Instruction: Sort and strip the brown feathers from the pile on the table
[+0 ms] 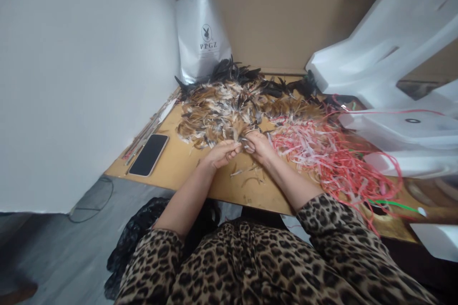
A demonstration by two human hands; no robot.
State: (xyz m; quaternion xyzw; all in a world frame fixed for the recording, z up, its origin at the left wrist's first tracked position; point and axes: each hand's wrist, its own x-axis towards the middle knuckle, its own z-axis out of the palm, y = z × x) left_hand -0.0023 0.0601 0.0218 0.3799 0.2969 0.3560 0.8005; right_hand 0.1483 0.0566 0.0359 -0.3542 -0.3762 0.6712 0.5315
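Observation:
My left hand (224,153) and my right hand (259,146) meet over the near edge of a feather pile (211,114). The fingers of both are closed in a pinch on a small brown feather (239,132) between them; whether it is one feather or a few I cannot tell. Brown, white and black feathers are heaped just beyond my hands. To the right of my right hand lies a tangle of red and pale pink strips (332,157). A few loose feather bits (246,170) rest on the wooden table (222,186) below my wrists.
A phone (149,155) lies at the table's left, beside thin sticks (143,138). Behind the feathers stands a silvery-white bag (202,33). White foam-like pieces (404,138) crowd the right side. A white panel (86,81) borders the left, and a black plastic bag (129,243) is on the floor.

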